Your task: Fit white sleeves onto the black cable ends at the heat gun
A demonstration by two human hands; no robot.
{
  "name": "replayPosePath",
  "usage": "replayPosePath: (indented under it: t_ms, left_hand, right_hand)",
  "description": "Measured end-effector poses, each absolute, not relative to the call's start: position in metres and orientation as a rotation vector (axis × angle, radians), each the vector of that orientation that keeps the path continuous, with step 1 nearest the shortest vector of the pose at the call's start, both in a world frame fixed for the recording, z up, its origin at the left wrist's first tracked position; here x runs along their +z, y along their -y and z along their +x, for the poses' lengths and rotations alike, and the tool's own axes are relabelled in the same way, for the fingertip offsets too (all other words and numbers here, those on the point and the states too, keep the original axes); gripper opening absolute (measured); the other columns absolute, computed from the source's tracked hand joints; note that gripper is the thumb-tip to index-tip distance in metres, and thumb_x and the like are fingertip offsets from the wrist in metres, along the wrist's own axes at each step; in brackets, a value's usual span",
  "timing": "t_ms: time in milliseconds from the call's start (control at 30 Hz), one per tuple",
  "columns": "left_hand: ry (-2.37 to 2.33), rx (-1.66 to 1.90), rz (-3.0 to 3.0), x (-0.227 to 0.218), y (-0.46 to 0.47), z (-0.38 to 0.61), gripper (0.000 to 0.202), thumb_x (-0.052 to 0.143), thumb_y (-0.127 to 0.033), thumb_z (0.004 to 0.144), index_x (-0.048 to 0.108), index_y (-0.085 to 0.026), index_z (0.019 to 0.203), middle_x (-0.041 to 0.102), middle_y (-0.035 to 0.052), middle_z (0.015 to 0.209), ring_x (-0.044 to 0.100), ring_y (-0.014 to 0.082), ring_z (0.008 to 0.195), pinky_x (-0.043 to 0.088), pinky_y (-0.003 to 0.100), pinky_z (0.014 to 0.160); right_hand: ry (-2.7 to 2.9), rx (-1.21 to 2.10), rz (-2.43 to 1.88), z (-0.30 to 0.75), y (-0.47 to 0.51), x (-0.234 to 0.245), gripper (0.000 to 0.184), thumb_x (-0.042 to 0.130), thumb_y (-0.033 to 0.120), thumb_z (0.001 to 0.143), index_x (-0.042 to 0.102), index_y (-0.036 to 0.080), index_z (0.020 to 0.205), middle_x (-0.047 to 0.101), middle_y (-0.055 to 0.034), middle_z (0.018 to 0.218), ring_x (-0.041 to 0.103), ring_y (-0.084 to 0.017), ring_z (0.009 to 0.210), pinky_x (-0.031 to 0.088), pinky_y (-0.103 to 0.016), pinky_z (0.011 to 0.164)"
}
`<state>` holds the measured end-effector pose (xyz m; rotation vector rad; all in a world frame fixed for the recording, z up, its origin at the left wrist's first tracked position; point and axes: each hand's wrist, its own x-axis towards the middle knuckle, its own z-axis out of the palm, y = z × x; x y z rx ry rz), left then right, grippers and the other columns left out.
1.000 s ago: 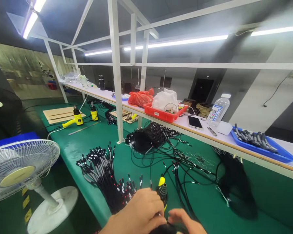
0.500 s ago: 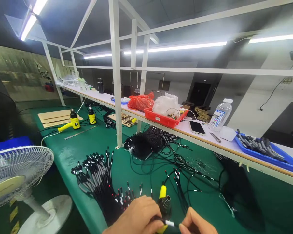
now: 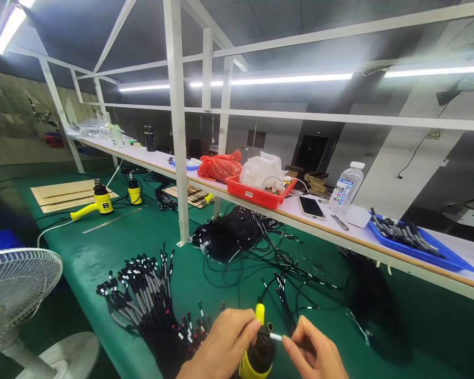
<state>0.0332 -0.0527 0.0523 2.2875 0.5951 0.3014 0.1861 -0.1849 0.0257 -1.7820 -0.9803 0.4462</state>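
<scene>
Between my two hands runs a black cable with a white sleeve (image 3: pixel 275 337) on it. My left hand (image 3: pixel 227 339) pinches the cable on the left side of the sleeve. At the sleeve's right end, the thumb and fingers of my right hand (image 3: pixel 314 350) are closed on it. Just beneath and behind the cable stands a yellow and black heat gun (image 3: pixel 259 358), its nozzle pointing up close to the sleeve. My left hand hides part of the gun. A large bundle of black cables (image 3: pixel 148 305) with white and red marked ends lies left of my hands.
More black cables (image 3: pixel 231 231) lie coiled under the shelf. On the shelf (image 3: pixel 319 226) are a red tray (image 3: pixel 256 198), a phone (image 3: pixel 311 207), a bottle (image 3: pixel 345 189) and a blue tray (image 3: pixel 430 250) of dark sleeved parts. A fan (image 3: pixel 19 284) stands left of the green bench.
Both hands have lifted the cable a little, up to the heat gun's nozzle. The camera view has turned slightly right, so the bench things appear further left.
</scene>
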Motion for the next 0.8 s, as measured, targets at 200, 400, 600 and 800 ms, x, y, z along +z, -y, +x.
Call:
replayPosePath:
  t_ms: [200,400,600,800]
  left_hand:
    - [-0.653,0.349,2.247,0.044,0.054,0.046,0.037,0.033,-0.042,0.098,0.055,-0.021,0.076,0.061,-0.0016,0.08,0.052,0.0171,0.082,0.035,0.025,0.073]
    - [-0.701,0.378,2.202,0.033,0.049,0.052,0.033,0.037,-0.041,0.096,0.056,-0.02,0.076,0.061,-0.0013,0.08,0.052,0.018,0.084,0.036,0.027,0.075]
    - [-0.698,0.403,2.169,0.028,0.047,0.054,0.03,0.041,-0.041,0.093,0.058,-0.021,0.079,0.063,-0.0009,0.082,0.053,0.0185,0.086,0.037,0.027,0.077]
    - [-0.7,0.418,2.182,0.031,0.048,0.055,0.026,0.042,-0.037,0.092,0.058,-0.021,0.079,0.064,-0.0009,0.082,0.054,0.0185,0.085,0.038,0.027,0.077]
  right_hand:
    - [1.086,0.447,-1.84,0.196,0.183,0.031,0.035,0.052,0.048,0.081,0.036,0.023,0.061,0.036,0.0058,0.059,0.037,-0.012,0.054,0.036,-0.019,0.047]
    - [1.11,0.414,-1.945,0.197,0.177,0.027,0.031,0.048,0.044,0.083,0.036,0.024,0.063,0.041,0.0051,0.06,0.042,-0.013,0.056,0.035,-0.021,0.051]
    - [1.126,0.404,-1.965,0.2,0.174,0.022,0.029,0.049,0.04,0.083,0.036,0.024,0.064,0.042,0.0061,0.06,0.043,-0.013,0.055,0.033,-0.021,0.051]
    - [1.113,0.378,-1.961,0.199,0.173,0.022,0.027,0.051,0.037,0.083,0.037,0.023,0.064,0.043,0.0062,0.058,0.043,-0.012,0.055,0.033,-0.022,0.052]
